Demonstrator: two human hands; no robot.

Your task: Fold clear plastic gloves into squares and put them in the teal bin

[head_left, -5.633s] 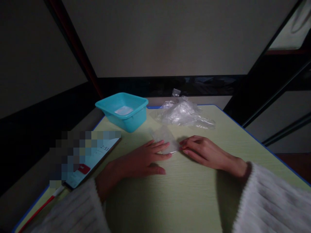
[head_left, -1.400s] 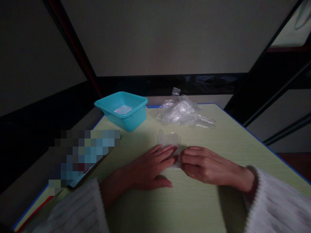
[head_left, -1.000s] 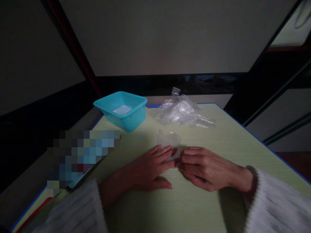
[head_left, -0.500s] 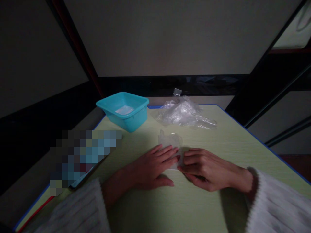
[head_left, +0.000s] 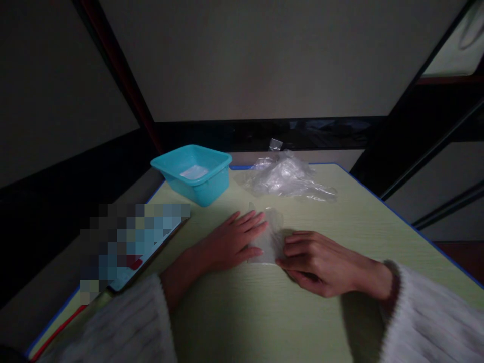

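A small clear plastic bag (head_left: 269, 242) lies flat on the pale wood-grain table (head_left: 287, 322) in front of me. My left hand (head_left: 234, 239) rests over its left side, palm down, with the fingers stretched out and spread a little. At the bag's right edge, my right hand (head_left: 315, 264) is closed, thumb and forefinger pinched at the lower right corner. The fingers hide part of that corner.
A turquoise plastic basket (head_left: 212, 189) stands at the back left, with something whitish inside. Crumpled clear plastic bags (head_left: 285, 174) lie at the back. At the left edge is a phone-like device (head_left: 128, 275), mostly pixelated, with a red cord (head_left: 60, 330).
My left hand has slid up and to the left over the bag, uncovering more of its middle and lower part. My right hand has stayed in place.
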